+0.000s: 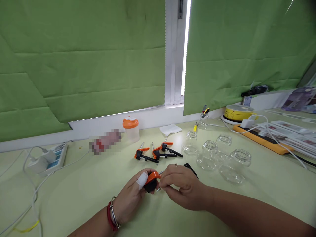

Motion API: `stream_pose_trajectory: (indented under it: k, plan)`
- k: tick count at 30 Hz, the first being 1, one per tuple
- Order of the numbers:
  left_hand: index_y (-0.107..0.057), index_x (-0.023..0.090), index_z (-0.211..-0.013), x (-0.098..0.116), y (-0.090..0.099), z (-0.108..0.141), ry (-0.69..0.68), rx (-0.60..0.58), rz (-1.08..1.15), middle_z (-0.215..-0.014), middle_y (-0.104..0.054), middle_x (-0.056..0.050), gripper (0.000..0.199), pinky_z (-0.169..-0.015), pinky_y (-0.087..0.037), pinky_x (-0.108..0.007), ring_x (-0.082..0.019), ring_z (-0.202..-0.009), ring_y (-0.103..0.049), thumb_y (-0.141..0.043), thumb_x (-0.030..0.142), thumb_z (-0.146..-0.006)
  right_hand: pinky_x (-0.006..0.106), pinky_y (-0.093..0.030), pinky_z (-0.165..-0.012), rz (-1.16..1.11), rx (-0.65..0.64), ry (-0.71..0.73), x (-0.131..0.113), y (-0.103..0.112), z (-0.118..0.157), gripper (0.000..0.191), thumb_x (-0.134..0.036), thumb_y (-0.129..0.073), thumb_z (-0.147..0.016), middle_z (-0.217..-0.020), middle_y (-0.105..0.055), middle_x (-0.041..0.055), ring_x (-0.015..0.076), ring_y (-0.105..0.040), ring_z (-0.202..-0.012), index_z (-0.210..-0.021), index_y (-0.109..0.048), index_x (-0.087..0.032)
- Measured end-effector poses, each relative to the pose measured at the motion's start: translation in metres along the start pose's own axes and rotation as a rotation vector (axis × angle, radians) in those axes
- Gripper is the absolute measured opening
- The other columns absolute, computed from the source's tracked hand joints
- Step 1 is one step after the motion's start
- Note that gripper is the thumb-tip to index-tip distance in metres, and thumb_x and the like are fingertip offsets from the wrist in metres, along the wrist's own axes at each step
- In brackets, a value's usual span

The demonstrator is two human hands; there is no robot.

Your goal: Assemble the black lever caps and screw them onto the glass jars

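Observation:
My left hand (134,191), with a white dressing on its thumb, is closed round an orange-and-black fitting (152,181). My right hand (184,187) pinches at the fitting's right end; a small silvery tip shows below the fingers, but what they grip is mostly hidden. A flat black piece (191,170) is partly covered by my right hand; I cannot tell whether it joins the fitting. Beyond my hands lie three orange-and-black pieces with thin metal rods and black handles: the left piece (143,155), the middle piece (161,154) and the right piece (170,148).
Several clear glass jars (209,156) stand to the right. Farther back, screwdrivers (204,112) stand in another jar. An orange-lidded cup (131,130) and a white tissue (170,129) sit near the wall. A power strip (58,157) with cables lies left; an orange-and-black strip (264,140) lies right.

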State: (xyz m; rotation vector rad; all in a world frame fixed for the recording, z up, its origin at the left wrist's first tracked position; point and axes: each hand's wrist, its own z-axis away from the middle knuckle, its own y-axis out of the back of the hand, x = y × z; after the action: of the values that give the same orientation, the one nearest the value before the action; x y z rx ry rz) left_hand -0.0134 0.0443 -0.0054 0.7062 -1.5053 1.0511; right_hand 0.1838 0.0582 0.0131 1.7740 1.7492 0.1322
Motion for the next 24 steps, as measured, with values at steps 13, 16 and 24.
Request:
stream_pose_trajectory:
  k: [13,16,24]
  plan:
    - [-0.059,0.015,-0.113,-0.0032,-0.0056,0.0039,0.058,-0.180,-0.017,-0.088,-0.065,-0.011,0.040,-0.078,-0.041,-0.034,-0.022,-0.085,-0.058,-0.037,0.042,-0.094,0.024,-0.050,-0.061,-0.176,0.131,-0.255,0.0027,0.0012,0.0016,0.007,-0.013,-0.058,-0.082,-0.076,-0.065,0.0042,0.0126,-0.061,-0.069,-0.082,-0.063,-0.018]
    - [-0.059,0.015,-0.114,-0.0031,-0.0062,0.0047,0.064,-0.181,-0.024,-0.089,-0.065,-0.011,0.041,-0.076,-0.041,-0.034,-0.022,-0.085,-0.058,-0.037,0.043,-0.094,0.023,-0.049,-0.061,-0.190,0.102,-0.259,0.0010,0.0013,0.0003,0.007,-0.013,-0.058,-0.082,-0.076,-0.065,0.0040,0.0121,-0.060,-0.069,-0.080,-0.063,-0.017]
    - [-0.061,0.014,-0.111,-0.0040,-0.0071,0.0038,0.063,-0.188,-0.006,-0.092,-0.064,-0.012,0.040,-0.075,-0.042,-0.034,-0.022,-0.083,-0.059,-0.038,0.041,-0.094,0.022,-0.044,-0.057,-0.126,0.061,-0.296,-0.0005,0.0021,0.0003,0.005,-0.014,-0.058,-0.080,-0.071,-0.063,0.0015,0.0098,-0.053,-0.060,-0.079,-0.062,-0.018]
